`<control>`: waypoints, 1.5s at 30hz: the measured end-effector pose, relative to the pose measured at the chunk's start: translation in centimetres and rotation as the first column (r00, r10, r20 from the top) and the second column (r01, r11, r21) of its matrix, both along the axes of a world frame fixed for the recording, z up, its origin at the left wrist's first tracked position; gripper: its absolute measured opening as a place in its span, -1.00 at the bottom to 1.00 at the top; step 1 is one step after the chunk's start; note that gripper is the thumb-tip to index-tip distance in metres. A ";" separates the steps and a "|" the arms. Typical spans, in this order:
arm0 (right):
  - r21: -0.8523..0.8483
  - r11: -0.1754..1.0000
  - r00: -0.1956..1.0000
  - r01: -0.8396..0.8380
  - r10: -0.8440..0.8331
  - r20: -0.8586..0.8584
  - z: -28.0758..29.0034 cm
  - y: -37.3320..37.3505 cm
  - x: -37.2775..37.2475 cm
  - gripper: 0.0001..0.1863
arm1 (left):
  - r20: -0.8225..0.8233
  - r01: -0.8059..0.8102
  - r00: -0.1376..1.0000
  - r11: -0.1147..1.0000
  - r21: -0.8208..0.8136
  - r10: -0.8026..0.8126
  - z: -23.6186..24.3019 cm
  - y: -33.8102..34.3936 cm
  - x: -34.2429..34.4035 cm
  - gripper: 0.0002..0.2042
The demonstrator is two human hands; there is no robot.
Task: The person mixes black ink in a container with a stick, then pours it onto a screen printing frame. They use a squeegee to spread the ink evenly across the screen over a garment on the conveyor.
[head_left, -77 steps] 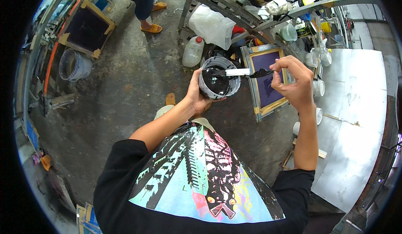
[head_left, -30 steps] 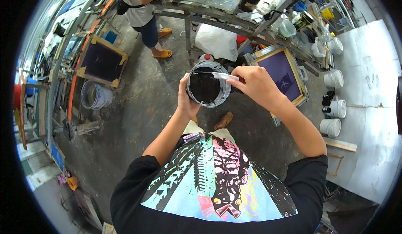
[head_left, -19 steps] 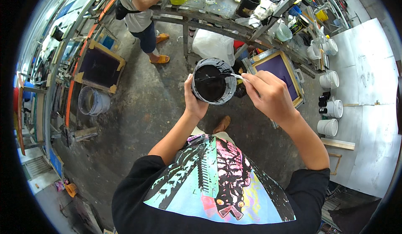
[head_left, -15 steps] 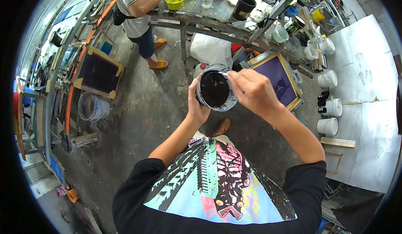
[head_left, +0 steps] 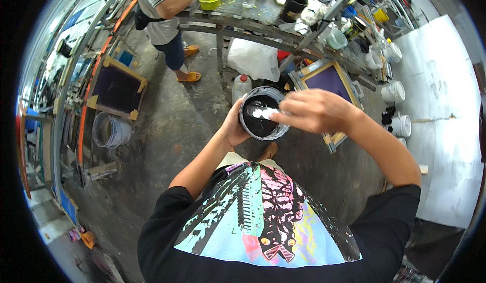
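My left hand point(head_left: 234, 123) is wrapped round the side of a clear plastic tub point(head_left: 261, 137) of glossy black, paint-like substance, held above the floor in front of my printed black shirt point(head_left: 258, 222). My right hand point(head_left: 315, 111), slightly blurred, is closed on a white stir stick point(head_left: 263, 113) that reaches into the black substance. Just behind the tub stands a translucent jug point(head_left: 241, 85) with a red cap.
A framed screen point(head_left: 326, 80) leans behind my right hand, another point(head_left: 117, 85) at left near a bucket point(head_left: 106, 129). A co-worker point(head_left: 159, 10) stands by a cluttered bench point(head_left: 235, 15). A white bag point(head_left: 250, 58) lies underneath. White tubs point(head_left: 392, 92) line a pale board point(head_left: 448, 166) at right.
The tub has shifted slightly downward in view over the last second. My right hand has swung round to its right edge, and the stick's dark end, outside earlier, is inside the tub.
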State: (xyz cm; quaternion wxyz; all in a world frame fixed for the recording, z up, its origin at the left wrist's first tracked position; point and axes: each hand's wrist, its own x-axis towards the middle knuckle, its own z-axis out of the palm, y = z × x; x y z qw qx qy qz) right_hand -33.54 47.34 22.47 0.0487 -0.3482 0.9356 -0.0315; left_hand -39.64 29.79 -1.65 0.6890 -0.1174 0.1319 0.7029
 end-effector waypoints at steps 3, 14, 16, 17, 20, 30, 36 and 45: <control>0.165 0.978 0.991 0.126 -0.130 0.012 -1.7 2.6 -0.9 -0.80 | 0.088 0.030 0.995 0.997 0.067 -0.036 -1.1 0.8 -0.6 -0.42; -0.202 0.551 0.586 0.810 -0.746 0.315 -3.5 0.4 3.4 -0.78 | 0.044 0.008 0.999 0.992 -0.129 -0.003 1.5 2.2 3.1 -0.37; -0.096 0.608 0.615 0.788 -0.766 0.187 -3.1 1.7 3.9 -0.78 | 0.069 0.009 0.998 0.995 -0.096 -0.003 1.2 2.4 3.6 -0.38; -0.021 0.657 0.653 0.754 -0.745 0.137 -2.9 2.3 4.4 -0.78 | 0.082 0.005 0.997 0.997 -0.082 0.001 1.0 2.5 3.6 -0.38; 0.017 0.646 0.591 0.763 -0.709 0.384 -1.5 0.4 6.5 -0.77 | 0.122 -0.007 0.992 0.996 -0.091 0.018 0.6 2.5 4.0 -0.42; 0.136 0.573 0.509 0.808 -0.796 0.327 -0.8 -1.2 9.2 -0.78 | 0.148 0.050 0.988 0.994 -0.093 -0.036 1.2 3.6 4.4 -0.43; -0.014 0.384 0.382 0.923 -0.916 0.124 1.2 -2.5 8.2 -0.88 | 0.150 0.096 0.985 0.995 -0.033 -0.090 0.9 5.1 6.2 -0.43; -0.010 0.619 0.617 0.785 -0.782 0.087 0.0 -5.2 10.6 -0.72 | 0.113 0.332 0.931 0.934 0.131 -0.347 2.2 6.1 6.9 -0.42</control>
